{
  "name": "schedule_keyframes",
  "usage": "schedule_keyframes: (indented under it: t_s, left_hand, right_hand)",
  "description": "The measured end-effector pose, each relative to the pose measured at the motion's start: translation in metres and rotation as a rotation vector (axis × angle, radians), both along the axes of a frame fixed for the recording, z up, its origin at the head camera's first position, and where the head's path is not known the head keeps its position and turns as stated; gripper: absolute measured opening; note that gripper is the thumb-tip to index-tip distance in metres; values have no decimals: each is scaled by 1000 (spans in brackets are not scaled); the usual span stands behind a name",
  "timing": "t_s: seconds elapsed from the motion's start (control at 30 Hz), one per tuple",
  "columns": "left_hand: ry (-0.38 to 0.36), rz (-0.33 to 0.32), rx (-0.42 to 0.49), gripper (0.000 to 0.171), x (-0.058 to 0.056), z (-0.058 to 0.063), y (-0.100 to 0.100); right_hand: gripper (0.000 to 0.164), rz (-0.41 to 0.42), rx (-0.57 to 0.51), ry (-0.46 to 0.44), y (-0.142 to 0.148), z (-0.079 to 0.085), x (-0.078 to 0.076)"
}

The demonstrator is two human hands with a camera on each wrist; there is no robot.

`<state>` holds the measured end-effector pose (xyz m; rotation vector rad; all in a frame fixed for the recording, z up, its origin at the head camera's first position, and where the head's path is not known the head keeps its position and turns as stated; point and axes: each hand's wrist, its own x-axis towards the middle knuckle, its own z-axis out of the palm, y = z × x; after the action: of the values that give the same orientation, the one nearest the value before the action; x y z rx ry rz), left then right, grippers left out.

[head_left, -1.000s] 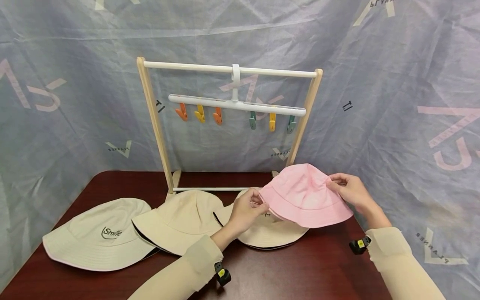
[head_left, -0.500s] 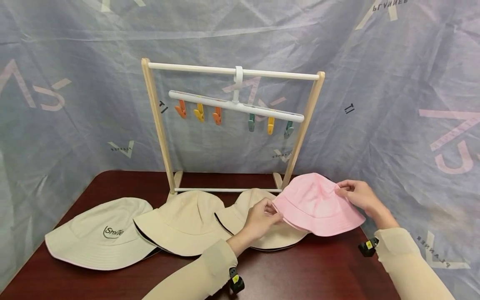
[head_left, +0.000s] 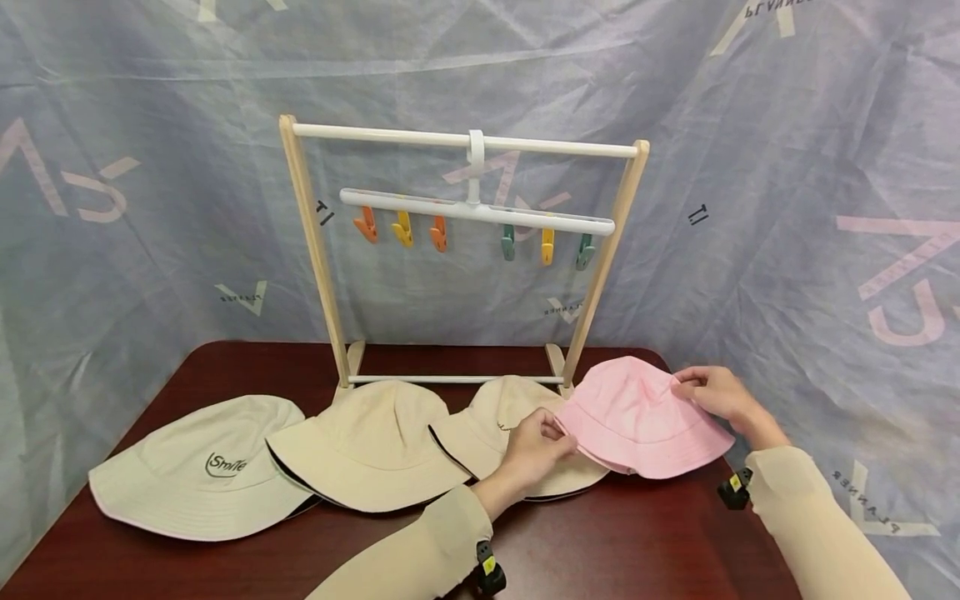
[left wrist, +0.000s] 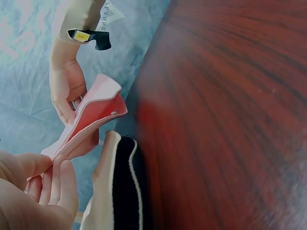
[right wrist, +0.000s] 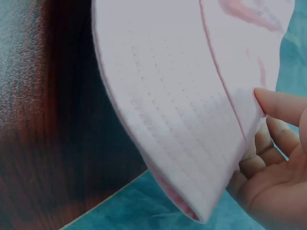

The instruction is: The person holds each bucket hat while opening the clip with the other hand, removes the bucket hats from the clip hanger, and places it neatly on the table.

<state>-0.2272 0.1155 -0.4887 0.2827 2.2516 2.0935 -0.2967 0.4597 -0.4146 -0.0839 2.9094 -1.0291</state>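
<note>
A pink bucket hat [head_left: 641,417] is held between both hands at the right end of a row of hats. My left hand [head_left: 536,450] pinches the left edge of its brim, thumb against fingers, as the left wrist view [left wrist: 43,187] also shows. On the other side my right hand [head_left: 720,396] grips the crown's side; in the right wrist view the thumb lies on the outer cloth of the pink brim and crown [right wrist: 192,96]. Partly behind the left hand lies a cream bucket hat [head_left: 480,433] with a dark lining.
Another cream hat [head_left: 375,450] and a pale hat with "Smile" lettering [head_left: 195,475] lie further left on the dark red table [head_left: 600,550]. Behind them stands a wooden rack [head_left: 315,250] with a white hanger [head_left: 420,204] bearing several coloured clips [head_left: 438,234].
Both hands have moved right and slightly down with the pink hat, uncovering more of the cream hat beneath. The other hats stay put.
</note>
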Motion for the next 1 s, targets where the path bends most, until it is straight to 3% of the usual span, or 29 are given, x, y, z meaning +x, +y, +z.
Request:
schedule_keyframes:
  t_s: [0.3,0.6,1.0]
  left_hand:
    - [1,2,-30,20,7,-6,9]
    - [-93,17,6,20,5,-17,7]
    - [-102,27,-36,22,4,-20,8]
  right_hand:
    - [38,-15,19,44,2,-22,-9]
    - [34,-64,38,59,-10,-46,-16]
    - [29,-110,165,142,-15,-59,-19]
